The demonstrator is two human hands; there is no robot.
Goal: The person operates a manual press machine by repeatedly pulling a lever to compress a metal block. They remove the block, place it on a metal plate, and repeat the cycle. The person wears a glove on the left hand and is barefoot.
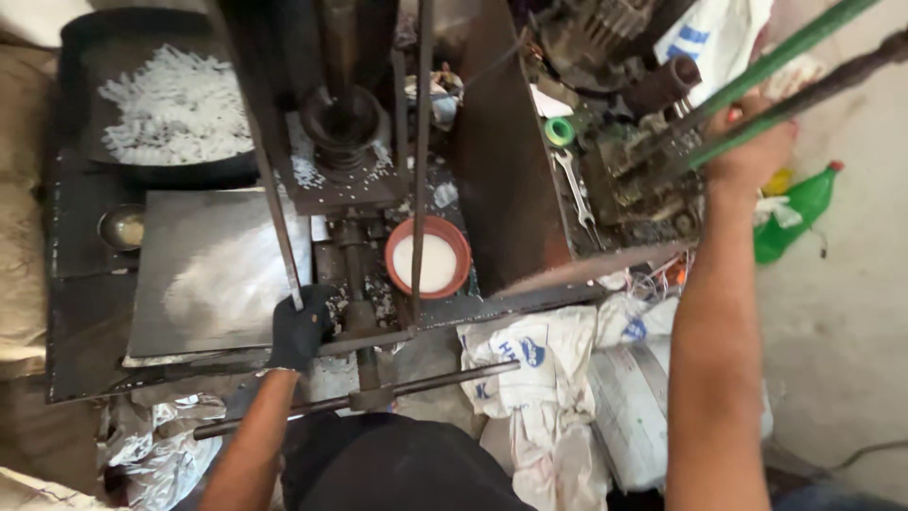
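My left hand (301,328) wears a black glove and is closed around the lower frame of a dark metal press (352,123), next to its vertical rod. My right hand (752,147) reaches up to the right and grips the long green-and-dark lever bar (804,80). Just right of the rod, a red bowl (427,256) holding something white sits on the press bed. A flat metal plate (218,270) dusted with white powder lies left of my left hand.
A black tray (165,104) of small white pieces sits at the back left, with a small metal cup (123,227) below it. Wrenches and clutter fill a box (605,180) at right. White sacks (567,397) and a green bottle (799,208) lie on the floor.
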